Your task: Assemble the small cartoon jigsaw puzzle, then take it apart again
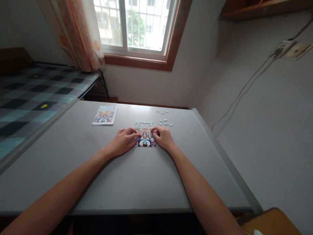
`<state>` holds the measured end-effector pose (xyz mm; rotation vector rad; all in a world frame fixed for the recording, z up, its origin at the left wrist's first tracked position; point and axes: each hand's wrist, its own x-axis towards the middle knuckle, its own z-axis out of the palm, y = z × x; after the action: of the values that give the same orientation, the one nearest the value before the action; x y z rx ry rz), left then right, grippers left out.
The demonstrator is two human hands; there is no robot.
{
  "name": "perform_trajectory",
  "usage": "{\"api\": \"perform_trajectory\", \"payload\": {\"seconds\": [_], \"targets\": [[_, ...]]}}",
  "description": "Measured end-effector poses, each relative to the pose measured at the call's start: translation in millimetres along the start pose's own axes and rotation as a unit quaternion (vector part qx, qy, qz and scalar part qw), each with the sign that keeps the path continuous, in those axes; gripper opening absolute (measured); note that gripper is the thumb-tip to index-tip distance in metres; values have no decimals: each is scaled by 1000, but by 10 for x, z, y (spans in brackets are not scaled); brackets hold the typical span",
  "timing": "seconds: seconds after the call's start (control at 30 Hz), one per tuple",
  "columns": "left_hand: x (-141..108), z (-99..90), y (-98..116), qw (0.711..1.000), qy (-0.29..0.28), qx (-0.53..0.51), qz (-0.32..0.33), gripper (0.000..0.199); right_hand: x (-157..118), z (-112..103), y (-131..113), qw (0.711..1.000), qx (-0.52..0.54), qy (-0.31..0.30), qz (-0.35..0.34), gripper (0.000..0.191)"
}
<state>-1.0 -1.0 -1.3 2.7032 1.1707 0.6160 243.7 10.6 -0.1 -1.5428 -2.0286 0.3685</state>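
Note:
A partly assembled jigsaw puzzle [145,143] lies flat on the grey table, with a blue-and-white cartoon face along its near edge. In its upper part, inside the far border, bare tabletop shows through a gap. My left hand [124,141] rests at the puzzle's left edge, fingers stretched and apart, fingertips touching it. At the right edge is my right hand [164,137], its index finger and thumb bent together over the puzzle; anything between them is too small to make out. Loose jigsaw pieces [165,124] lie just beyond my right hand, and several more sit farther back.
A printed picture sheet [104,115] with a similar cartoon design lies at the table's back left. The table [133,185] has a raised right edge beside the wall. A checked bed [39,89] stands left, a window [134,24] behind, and a wooden seat [276,224] at lower right.

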Motion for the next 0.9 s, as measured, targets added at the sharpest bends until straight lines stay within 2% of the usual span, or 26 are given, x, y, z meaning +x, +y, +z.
{"api": "perform_trajectory", "payload": {"seconds": [0.9], "targets": [[0, 3, -5, 1000, 4, -8, -1, 35, 4, 5, 6, 1000, 0, 0, -1, 21]]}}
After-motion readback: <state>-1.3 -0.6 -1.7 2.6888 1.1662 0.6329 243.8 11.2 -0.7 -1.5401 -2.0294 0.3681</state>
